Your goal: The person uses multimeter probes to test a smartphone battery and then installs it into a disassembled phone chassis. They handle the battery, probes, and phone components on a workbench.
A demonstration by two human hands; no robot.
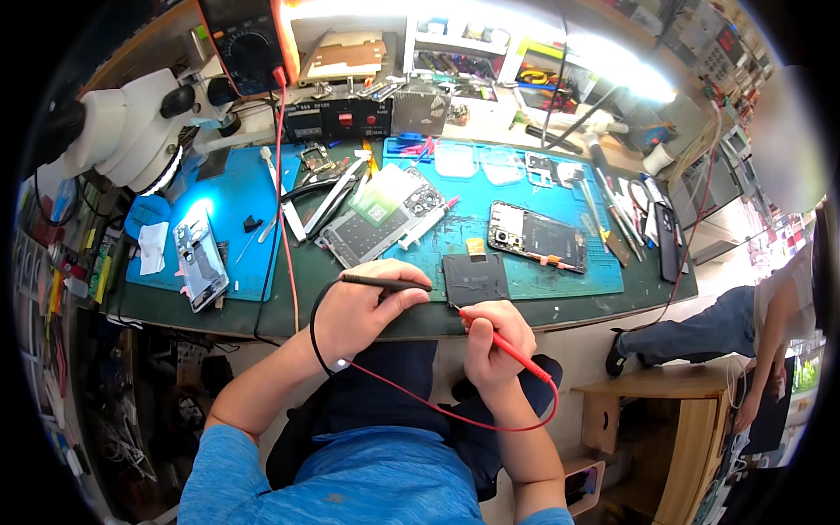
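Note:
My left hand (354, 311) is closed on a black multimeter probe (385, 283), whose end points right toward a flat black phone battery (476, 278). That battery lies at the front edge of the blue mat, with a yellowish tab on its far side. In my right hand (497, 341) a red multimeter probe (523, 357) is gripped, its tip close to the battery's near left corner. Whether either tip touches the battery I cannot tell. Just beyond, an opened phone (537, 236) shows its inside, and a grey phone frame (385, 219) lies to the left.
A multimeter (245, 39) stands at the back left, its red lead (283, 166) hanging across the bench. A microscope (131, 131) overhangs the left, near another opened phone (201, 258). Tweezers and tools (617, 210) lie at right. Another person (779, 306) is at far right.

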